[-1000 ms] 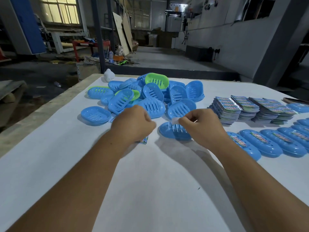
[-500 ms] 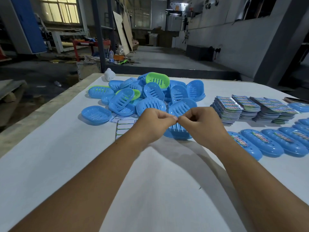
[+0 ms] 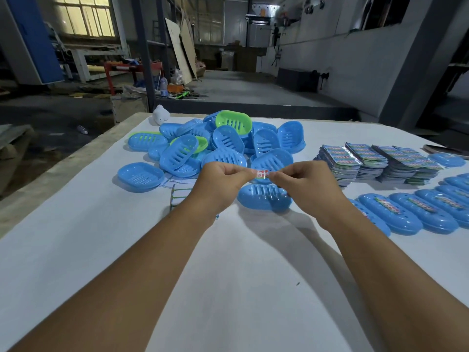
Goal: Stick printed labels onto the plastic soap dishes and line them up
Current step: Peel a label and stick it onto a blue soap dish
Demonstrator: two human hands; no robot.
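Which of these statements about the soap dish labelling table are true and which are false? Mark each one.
1. Both hands pinch one small label between them. True.
2. The left hand rests flat on the table. False: it is raised, pinching the label with the right hand.
3. A blue dish lies under the hands. True.
4. The dishes in the row at right are unlabelled. False: they bear labels.
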